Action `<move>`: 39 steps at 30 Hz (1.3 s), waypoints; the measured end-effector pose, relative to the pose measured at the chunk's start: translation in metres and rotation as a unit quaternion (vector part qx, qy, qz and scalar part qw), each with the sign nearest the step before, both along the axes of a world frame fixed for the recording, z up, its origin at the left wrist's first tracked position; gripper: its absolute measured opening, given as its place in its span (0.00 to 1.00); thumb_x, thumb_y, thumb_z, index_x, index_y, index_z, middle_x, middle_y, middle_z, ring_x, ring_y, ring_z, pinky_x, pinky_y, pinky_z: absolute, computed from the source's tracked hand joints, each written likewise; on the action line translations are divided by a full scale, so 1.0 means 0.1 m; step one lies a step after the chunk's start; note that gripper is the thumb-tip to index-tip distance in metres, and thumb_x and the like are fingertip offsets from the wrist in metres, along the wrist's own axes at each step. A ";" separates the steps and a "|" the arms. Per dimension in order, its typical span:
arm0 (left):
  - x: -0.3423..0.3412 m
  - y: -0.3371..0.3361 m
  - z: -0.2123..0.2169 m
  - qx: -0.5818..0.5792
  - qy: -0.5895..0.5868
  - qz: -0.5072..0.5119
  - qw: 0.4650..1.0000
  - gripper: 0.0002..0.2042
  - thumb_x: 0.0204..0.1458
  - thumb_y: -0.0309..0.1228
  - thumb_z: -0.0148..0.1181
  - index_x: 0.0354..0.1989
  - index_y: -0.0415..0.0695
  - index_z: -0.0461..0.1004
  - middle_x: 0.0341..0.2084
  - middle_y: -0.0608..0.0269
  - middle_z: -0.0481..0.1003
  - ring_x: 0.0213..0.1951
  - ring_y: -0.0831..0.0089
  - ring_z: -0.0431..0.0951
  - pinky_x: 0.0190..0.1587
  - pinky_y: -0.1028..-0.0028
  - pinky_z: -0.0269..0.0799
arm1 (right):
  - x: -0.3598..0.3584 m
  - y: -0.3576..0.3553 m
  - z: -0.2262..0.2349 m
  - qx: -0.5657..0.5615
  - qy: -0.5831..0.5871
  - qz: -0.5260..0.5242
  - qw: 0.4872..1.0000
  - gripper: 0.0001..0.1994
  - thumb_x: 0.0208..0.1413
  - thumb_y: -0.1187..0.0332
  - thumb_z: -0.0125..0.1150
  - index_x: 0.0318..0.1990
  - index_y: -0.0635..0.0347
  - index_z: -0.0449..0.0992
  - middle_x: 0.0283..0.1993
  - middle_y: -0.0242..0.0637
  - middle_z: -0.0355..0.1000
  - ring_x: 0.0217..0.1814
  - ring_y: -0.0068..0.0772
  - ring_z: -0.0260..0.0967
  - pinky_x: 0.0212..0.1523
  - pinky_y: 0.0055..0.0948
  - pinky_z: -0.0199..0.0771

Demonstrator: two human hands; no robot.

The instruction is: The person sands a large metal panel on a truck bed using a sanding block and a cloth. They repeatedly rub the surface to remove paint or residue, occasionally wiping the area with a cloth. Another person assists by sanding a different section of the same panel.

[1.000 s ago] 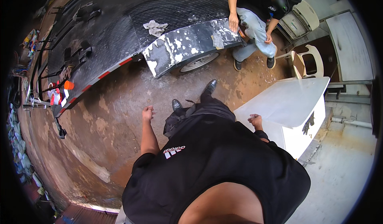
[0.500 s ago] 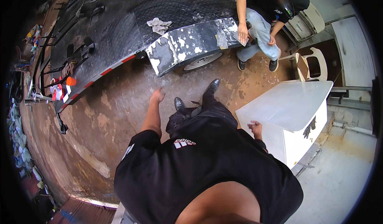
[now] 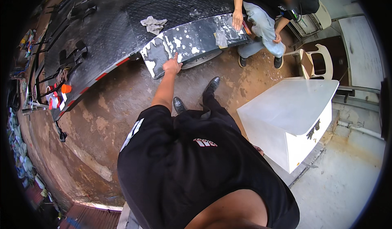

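Head view: fender (image 3: 192,41) under left hand (image 3: 172,65)

patchy painted metal fender (image 3: 192,43)

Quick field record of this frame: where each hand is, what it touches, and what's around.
left hand: arm stretched forward, on the fender
fender: black, patched with white filler, over a wheel
right hand: low by the white box, mostly hidden, grip unclear
other person: seated, one hand on the fender's far end
rag: grey, on the trailer deck
chair: white plastic, behind the box
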State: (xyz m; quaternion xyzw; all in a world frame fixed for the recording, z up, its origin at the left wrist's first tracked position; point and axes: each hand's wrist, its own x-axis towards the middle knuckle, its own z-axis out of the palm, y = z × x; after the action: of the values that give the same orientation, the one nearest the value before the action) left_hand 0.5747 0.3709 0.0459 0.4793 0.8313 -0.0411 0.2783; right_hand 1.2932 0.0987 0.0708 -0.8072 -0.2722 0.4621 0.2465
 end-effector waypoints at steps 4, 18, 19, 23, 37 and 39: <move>0.08 -0.12 -0.04 0.017 0.022 -0.012 1.000 0.39 0.58 0.57 0.51 0.75 0.62 0.44 0.59 0.51 0.70 0.57 0.52 0.74 0.55 0.56 0.73 | 0.14 -0.05 0.02 -0.125 0.175 -0.215 0.953 0.10 0.49 0.79 0.57 0.40 0.66 0.70 0.38 0.49 0.74 0.32 0.47 0.77 0.28 0.41 0.78; 0.04 -0.20 -0.03 0.036 0.024 -0.004 0.999 0.39 0.58 0.56 0.52 0.75 0.59 0.45 0.59 0.50 0.69 0.56 0.50 0.75 0.54 0.56 0.73 | -0.50 0.77 0.34 -0.087 0.024 0.048 0.995 0.19 0.51 0.80 0.61 0.52 0.70 0.71 0.43 0.47 0.79 0.38 0.39 0.78 0.38 0.31 0.75; 0.02 -0.21 -0.03 0.035 0.030 -0.005 0.999 0.39 0.58 0.56 0.52 0.75 0.58 0.45 0.59 0.50 0.69 0.55 0.50 0.75 0.54 0.56 0.74 | -0.54 0.79 0.33 -0.101 0.026 0.053 0.993 0.19 0.52 0.82 0.61 0.53 0.72 0.70 0.45 0.49 0.78 0.42 0.43 0.79 0.44 0.34 0.79; 0.14 -0.14 -0.06 0.035 0.025 -0.005 0.999 0.39 0.58 0.56 0.52 0.75 0.61 0.45 0.59 0.50 0.69 0.56 0.50 0.74 0.53 0.56 0.74 | -0.26 0.61 0.13 -0.059 0.049 0.037 0.996 0.21 0.47 0.78 0.53 0.52 0.66 0.73 0.40 0.44 0.81 0.31 0.32 0.78 0.28 0.27 0.71; 0.24 -0.31 0.01 0.005 0.099 -0.117 0.988 0.36 0.60 0.57 0.49 0.75 0.69 0.44 0.56 0.56 0.69 0.53 0.54 0.72 0.36 0.44 0.74 | -0.41 0.62 -0.07 -0.059 0.032 0.064 0.996 0.20 0.47 0.77 0.51 0.51 0.67 0.73 0.39 0.43 0.81 0.30 0.30 0.77 0.25 0.24 0.68; 0.25 -0.29 0.05 -0.005 0.093 -0.110 0.990 0.36 0.60 0.57 0.49 0.75 0.70 0.43 0.56 0.57 0.69 0.54 0.54 0.72 0.35 0.45 0.74 | -0.42 0.66 -0.06 -0.059 0.042 0.053 0.996 0.20 0.47 0.77 0.51 0.51 0.67 0.73 0.39 0.43 0.81 0.30 0.30 0.77 0.25 0.24 0.68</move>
State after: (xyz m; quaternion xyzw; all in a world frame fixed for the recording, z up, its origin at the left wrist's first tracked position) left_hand 0.6000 0.3423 0.0506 0.5603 0.7958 -0.1203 0.1959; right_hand 1.2508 0.1649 0.0645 -0.7847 -0.2765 0.5233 0.1846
